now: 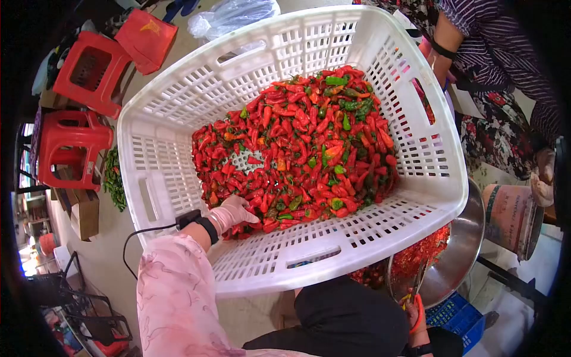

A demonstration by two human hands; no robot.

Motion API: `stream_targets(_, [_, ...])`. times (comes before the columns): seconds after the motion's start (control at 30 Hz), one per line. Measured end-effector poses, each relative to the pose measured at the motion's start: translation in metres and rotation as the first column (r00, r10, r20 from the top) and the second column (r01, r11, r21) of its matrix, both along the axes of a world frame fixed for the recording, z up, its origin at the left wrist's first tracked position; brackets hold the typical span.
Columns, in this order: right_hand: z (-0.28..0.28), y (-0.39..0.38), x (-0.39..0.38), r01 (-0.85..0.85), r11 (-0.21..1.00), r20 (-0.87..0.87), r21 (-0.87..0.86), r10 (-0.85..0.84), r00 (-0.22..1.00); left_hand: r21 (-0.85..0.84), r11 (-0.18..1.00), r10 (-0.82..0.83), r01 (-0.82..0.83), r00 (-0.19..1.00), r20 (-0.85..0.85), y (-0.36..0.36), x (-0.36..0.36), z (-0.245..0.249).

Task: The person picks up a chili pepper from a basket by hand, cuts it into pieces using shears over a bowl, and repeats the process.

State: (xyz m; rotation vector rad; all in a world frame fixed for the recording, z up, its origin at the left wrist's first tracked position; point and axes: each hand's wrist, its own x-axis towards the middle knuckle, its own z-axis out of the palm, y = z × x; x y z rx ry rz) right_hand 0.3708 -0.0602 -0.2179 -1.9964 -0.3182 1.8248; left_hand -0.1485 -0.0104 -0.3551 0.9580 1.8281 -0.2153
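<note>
A large white plastic basket (pixel 369 232) holds many red peppers (pixel 297 125) with some green ones among them. My left hand (pixel 233 213), in a pale glove with a black band at the wrist, reaches into the basket and touches peppers at its near left side; what its fingers hold, if anything, is hidden. Below the basket's right rim, my right hand (pixel 416 315) grips orange-handled scissors (pixel 419 303). The scissors' blades point up over a metal bowl (pixel 461 256) with chopped red peppers (pixel 428 253) in it.
Red stools (pixel 74 149) and a red bag (pixel 146 38) stand at the left, near green peppers (pixel 113 178) on the floor. Another person (pixel 485 47) is at the upper right. A bucket (pixel 511 217) and a blue crate (pixel 461 321) are at the right.
</note>
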Motion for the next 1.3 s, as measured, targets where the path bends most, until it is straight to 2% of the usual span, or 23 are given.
stream_targets(0.03, [-0.001,-0.001,0.004,-0.031,0.999,0.01,-0.01,0.031,0.999,-0.025,0.995,0.094,-0.094,0.996,-0.004,0.001,0.004,0.004])
stream_targets(0.07, [-0.004,-0.003,0.008,-0.03,0.999,0.012,-0.013,0.03,0.999,-0.028,0.995,0.093,-0.093,0.996,-0.002,0.0,0.004,-0.003])
stream_targets(0.23, [-0.011,-0.005,0.015,-0.036,0.999,0.019,-0.005,0.036,0.999,0.323,0.933,0.219,-0.158,0.962,-0.165,0.013,-0.015,-0.042])
stream_targets(0.27, [-0.012,-0.001,0.01,-0.034,0.999,0.017,0.004,0.034,0.999,0.272,0.76,0.561,-0.59,0.807,0.183,0.014,-0.036,-0.073])
stream_targets(0.3, [-0.009,0.001,0.008,0.012,1.0,0.008,-0.009,-0.012,1.0,0.272,0.761,0.561,-0.59,0.808,0.183,0.016,-0.041,-0.066])
stream_targets(0.37, [-0.007,0.002,0.006,0.06,0.998,-0.005,-0.024,-0.06,0.998,0.135,0.579,0.737,-0.804,0.588,0.334,0.02,-0.048,-0.042])
stream_targets(0.43, [-0.008,0.001,0.005,0.029,0.999,0.002,-0.014,-0.028,1.0,0.157,0.584,0.711,-0.797,0.595,0.376,0.019,-0.056,-0.032])
stream_targets(0.5, [-0.009,0.0,0.006,0.013,1.0,0.016,-0.02,-0.012,1.0,0.101,0.553,0.702,-0.827,0.528,0.478,0.018,-0.056,-0.021])
stream_targets(0.57, [-0.01,0.0,0.007,-0.006,1.0,0.032,-0.025,0.007,0.999,0.094,0.585,0.681,-0.806,0.551,0.482,0.018,-0.047,-0.024])
stream_targets(0.6, [-0.009,0.001,0.007,-0.03,0.999,0.04,-0.034,0.031,0.999,0.292,0.795,0.44,-0.533,0.836,0.327,0.019,-0.04,-0.026])
stream_targets(0.63, [-0.009,0.001,0.007,-0.052,0.998,0.048,-0.043,0.054,0.997,0.414,0.895,0.136,-0.168,0.985,0.106,0.021,-0.032,-0.028])
stream_targets(0.67, [-0.008,0.003,0.006,-0.052,0.998,0.049,-0.042,0.054,0.997,0.383,0.924,0.012,0.009,0.998,-0.055,0.022,-0.023,-0.028])
stream_targets(0.7, [-0.007,0.003,0.003,-0.027,0.998,0.041,-0.049,0.029,0.999,0.382,0.924,-0.011,0.03,0.999,-0.052,0.025,-0.01,-0.015])
stream_targets(0.77, [-0.007,0.003,0.003,0.0,0.998,0.035,-0.056,0.002,0.999,0.263,0.93,-0.182,0.256,0.944,-0.276,0.036,0.015,0.001])
stream_targets(0.9, [-0.006,0.001,0.004,-0.041,0.999,0.036,-0.026,0.042,0.999,0.194,0.897,-0.326,0.396,0.891,-0.315,0.044,0.007,-0.015])
stream_targets(1.0, [-0.008,0.002,0.006,-0.051,0.999,0.004,-0.006,0.051,0.999,0.285,0.949,-0.039,0.133,0.949,-0.313,0.044,-0.019,-0.023])
stream_targets(1.03, [-0.01,0.001,0.009,-0.061,0.998,-0.005,-0.007,0.061,0.998,0.286,0.958,0.081,-0.015,0.972,-0.22,0.044,-0.033,-0.028])
stream_targets(1.07, [-0.013,-0.001,0.012,-0.061,0.998,-0.008,-0.011,0.061,0.998,0.285,0.883,0.381,-0.374,0.924,0.029,0.039,-0.045,-0.034])
stream_targets(1.1, [-0.015,-0.002,0.015,-0.056,0.998,-0.015,-0.006,0.056,0.998,0.194,0.703,0.635,-0.684,0.727,0.262,0.037,-0.052,-0.029])
stream_targets(1.13, [-0.018,-0.004,0.017,-0.052,0.999,-0.022,0.002,0.052,0.998,0.169,0.617,0.697,-0.768,0.634,0.335,0.036,-0.058,-0.024])
stream_targets(1.17, [-0.019,-0.005,0.019,-0.053,0.999,-0.023,0.003,0.053,0.998,0.17,0.616,0.698,-0.769,0.633,0.334,0.034,-0.06,-0.02])
stream_targets(1.23, [-0.02,-0.005,0.019,-0.069,0.998,-0.026,-0.007,0.069,0.997,-0.018,0.479,0.75,-0.878,0.399,0.527,0.038,-0.05,0.016])
stream_targets(1.3, [-0.016,-0.003,0.015,-0.038,0.999,-0.039,-0.013,0.038,0.999,-0.069,0.521,0.747,-0.851,0.416,0.518,0.038,-0.051,0.019])
